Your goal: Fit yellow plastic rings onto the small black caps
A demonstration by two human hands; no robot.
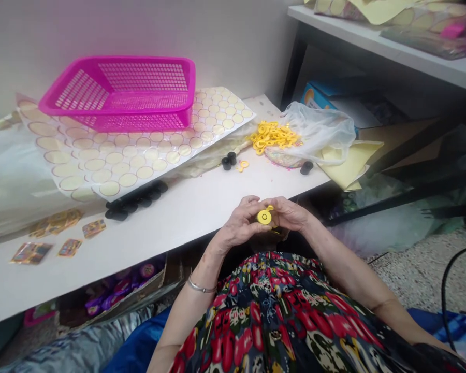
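In front of my body, just off the table's front edge, both hands meet around a small round yellow plastic piece (264, 217) with a dark ring at its centre. My left hand (241, 221) is closed on it, thumb below and fingers above. From the other side my right hand (290, 213) pinches at the same piece, close to a small yellow tab (271, 207) on its upper edge. Some right fingertips are hidden behind it. Ahead on the table lies a heap of yellow ring-shaped plastic pieces (274, 135), with black cylinders (229, 159) and one loose yellow piece (244, 165) nearby.
A pink basket (140, 122) stands on a sheet of round stickers (120, 168) at the left. Several black cylinders (135, 202) line its edge, near small printed packets (31, 253). A plastic bag (322, 132) and yellow paper (347, 163) lie right, below a white shelf (357, 36).
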